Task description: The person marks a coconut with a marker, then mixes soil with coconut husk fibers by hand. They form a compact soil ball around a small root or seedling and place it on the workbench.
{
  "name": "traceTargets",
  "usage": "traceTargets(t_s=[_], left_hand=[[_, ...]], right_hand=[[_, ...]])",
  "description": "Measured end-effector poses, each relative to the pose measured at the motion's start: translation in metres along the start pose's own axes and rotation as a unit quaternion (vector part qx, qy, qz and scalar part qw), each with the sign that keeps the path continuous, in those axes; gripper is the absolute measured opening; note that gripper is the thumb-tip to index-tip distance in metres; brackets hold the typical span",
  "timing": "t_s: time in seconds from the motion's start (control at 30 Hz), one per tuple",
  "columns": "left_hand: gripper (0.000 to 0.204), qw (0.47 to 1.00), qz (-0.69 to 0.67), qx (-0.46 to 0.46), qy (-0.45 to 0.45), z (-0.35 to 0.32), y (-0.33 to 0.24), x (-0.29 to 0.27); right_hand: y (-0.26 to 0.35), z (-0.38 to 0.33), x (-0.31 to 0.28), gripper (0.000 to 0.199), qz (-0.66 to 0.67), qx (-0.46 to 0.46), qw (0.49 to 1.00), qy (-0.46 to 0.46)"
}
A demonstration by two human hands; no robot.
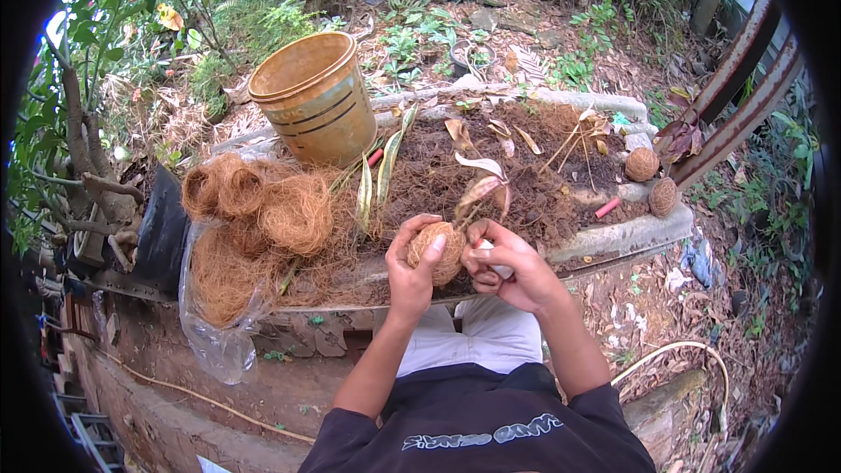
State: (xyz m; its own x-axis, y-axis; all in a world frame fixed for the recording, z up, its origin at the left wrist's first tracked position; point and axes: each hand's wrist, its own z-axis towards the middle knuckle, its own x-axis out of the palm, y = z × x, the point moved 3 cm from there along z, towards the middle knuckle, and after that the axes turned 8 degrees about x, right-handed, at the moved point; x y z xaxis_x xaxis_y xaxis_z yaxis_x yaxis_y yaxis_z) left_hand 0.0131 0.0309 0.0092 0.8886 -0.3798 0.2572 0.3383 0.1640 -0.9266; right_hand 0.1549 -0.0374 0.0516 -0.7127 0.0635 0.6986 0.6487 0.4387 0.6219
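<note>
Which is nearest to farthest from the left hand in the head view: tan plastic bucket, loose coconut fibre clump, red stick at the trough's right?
1. Loose coconut fibre clump, just left.
2. Tan plastic bucket, up-left behind.
3. Red stick, far right of the left hand.

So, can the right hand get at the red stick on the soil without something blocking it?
Probably yes: the right hand is busy at the fibre ball, but only open soil lies between it and the red stick.

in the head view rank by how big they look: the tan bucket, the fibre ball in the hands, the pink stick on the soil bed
1. tan bucket, clearly largest
2. fibre ball, held in the left hand; it is nearer the camera, which may flatter it
3. pink stick, smallest
</note>
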Motion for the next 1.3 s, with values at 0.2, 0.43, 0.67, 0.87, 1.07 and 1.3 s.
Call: traceTargets(t_s=[0.2, 0.43, 0.67, 0.87, 1.07, 1.3], left_hand=[[0.053, 0.963, -0.235, -0.120, 0.056, 0.000, -0.011, 0.008], [0.075, 0.971, -0.212, -0.086, 0.061, -0.005, 0.007, 0.001], [0.105, 0.981, -0.099, 0.000, 0.166, -0.003, -0.007, 0.006], [0.117, 0.976, -0.083, -0.005, 0.200, -0.001, -0.022, 0.008], [0.098, 0.984, -0.011, 0.011, 0.175, 0.002, -0.022, 0.010], [0.084, 0.984, -0.013, 0.010, 0.175, 0.002, -0.029, 0.015]], right_hand=[[0.008, 0.007, -0.007, 0.015, -0.034, -0.102, 0.993, -0.042], [0.006, 0.001, 0.008, 0.014, -0.238, -0.178, 0.949, -0.109], [0.011, -0.003, 0.000, 0.013, -0.140, -0.208, 0.962, -0.106], [0.010, -0.011, 0.004, 0.013, -0.144, -0.181, 0.967, -0.108], [0.017, -0.009, 0.000, 0.015, -0.093, -0.160, 0.980, -0.078], [0.028, -0.023, 0.014, 0.017, -0.256, -0.193, 0.941, -0.111]])
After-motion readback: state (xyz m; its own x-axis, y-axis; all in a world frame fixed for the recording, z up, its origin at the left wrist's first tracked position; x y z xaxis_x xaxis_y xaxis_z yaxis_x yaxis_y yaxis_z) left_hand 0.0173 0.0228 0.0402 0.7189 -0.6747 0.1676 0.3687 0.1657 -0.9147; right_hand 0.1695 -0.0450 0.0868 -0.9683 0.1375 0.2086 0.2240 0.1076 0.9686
